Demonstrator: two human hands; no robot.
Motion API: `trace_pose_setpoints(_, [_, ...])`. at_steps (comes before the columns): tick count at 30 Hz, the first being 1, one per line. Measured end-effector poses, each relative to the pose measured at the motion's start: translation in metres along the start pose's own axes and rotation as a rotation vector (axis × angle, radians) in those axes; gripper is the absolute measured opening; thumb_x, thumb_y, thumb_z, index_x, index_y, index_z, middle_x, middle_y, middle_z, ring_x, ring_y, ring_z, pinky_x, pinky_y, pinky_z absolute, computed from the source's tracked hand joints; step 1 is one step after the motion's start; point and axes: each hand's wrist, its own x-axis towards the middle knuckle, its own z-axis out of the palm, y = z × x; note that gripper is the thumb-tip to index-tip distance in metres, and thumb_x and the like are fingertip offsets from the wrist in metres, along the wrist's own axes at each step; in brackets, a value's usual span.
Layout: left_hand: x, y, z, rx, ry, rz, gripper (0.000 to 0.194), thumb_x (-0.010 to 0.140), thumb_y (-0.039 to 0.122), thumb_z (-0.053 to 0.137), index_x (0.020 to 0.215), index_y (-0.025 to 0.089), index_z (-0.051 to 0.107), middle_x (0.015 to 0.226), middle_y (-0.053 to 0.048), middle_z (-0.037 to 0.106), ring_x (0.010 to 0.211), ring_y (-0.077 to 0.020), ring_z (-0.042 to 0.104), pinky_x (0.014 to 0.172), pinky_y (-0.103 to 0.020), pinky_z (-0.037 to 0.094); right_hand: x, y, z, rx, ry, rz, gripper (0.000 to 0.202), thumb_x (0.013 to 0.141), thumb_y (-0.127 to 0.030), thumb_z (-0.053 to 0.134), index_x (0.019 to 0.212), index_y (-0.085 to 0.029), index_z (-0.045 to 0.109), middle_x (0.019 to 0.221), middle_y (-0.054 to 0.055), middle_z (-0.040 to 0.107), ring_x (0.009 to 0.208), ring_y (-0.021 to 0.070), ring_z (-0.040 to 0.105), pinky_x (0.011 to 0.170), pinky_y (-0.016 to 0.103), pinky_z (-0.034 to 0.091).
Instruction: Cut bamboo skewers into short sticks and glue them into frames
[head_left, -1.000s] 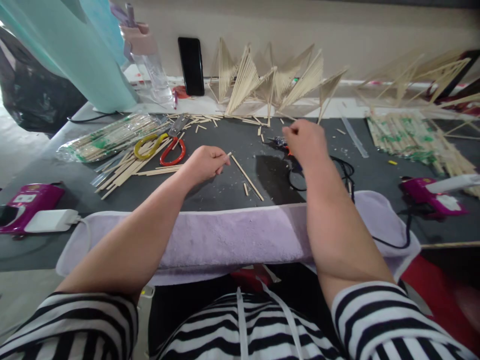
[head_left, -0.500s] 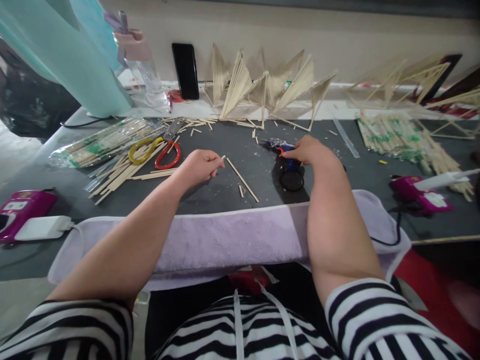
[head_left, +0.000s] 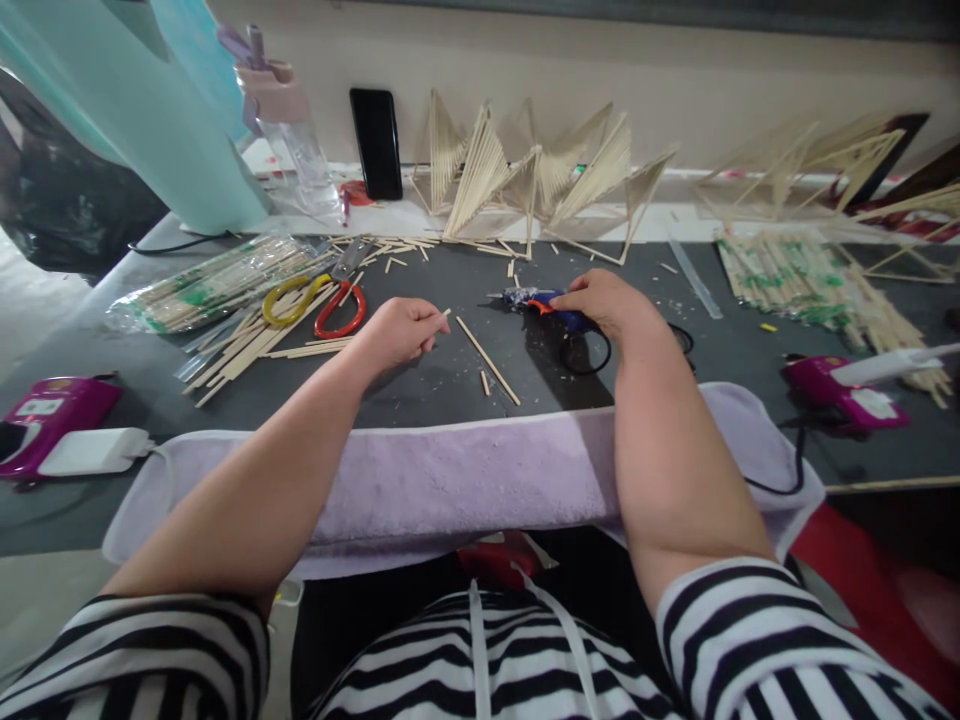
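Note:
My left hand (head_left: 409,330) is closed in a pinch over the dark table, with the pale tip of a small stick (head_left: 447,313) showing at its fingertips. My right hand (head_left: 600,300) is closed round the handle of a blue glue gun (head_left: 531,298) with an orange trigger, its nozzle pointing left. Between the hands a long thin stick (head_left: 487,360) lies at a slant on the table. Beside it is a short stick piece (head_left: 485,383).
Scissors (head_left: 341,310) and loose sticks lie left, near a bagged bundle (head_left: 217,285). Folded stick structures (head_left: 540,180), a phone (head_left: 376,145) and a bottle (head_left: 292,140) stand behind. More bundled sticks (head_left: 787,275) lie right; a purple towel (head_left: 465,470) lines the front edge.
The glue gun has shifted slightly left and its nozzle has swung level in my right hand. My left hand has hardly moved. The view has shifted a little.

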Motion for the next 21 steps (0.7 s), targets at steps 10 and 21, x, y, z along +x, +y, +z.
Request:
trace_pose_setpoints(10, [-0.002,0.001,-0.001,-0.066,-0.025,-0.026,0.024,0.083,0.036,0.053,0.083,0.015,0.063,0.049,0.004,0.047,0.034,-0.0031,0.032,0.037,-0.018,0.021,-0.013,-0.014,-0.005,0.300,-0.249,0.160,0.028,0.061,-0.041,0.074,0.062,-0.018,0.058,0.052,0.001,0.055,0.044,0.0124,0.049,0.043,0.027,0.041])
trace_pose_setpoints(21, [-0.002,0.002,-0.006,-0.205,-0.002,-0.046,0.023,0.080,0.041,0.055,0.079,0.019,0.053,0.046,0.007,0.042,0.030,-0.0028,0.028,0.034,-0.018,0.014,-0.039,-0.055,0.002,0.789,-0.207,-0.177,0.028,0.062,-0.029,0.069,0.085,-0.020,0.056,0.081,0.004,0.067,0.055,0.0115,0.054,0.049,0.025,0.045])
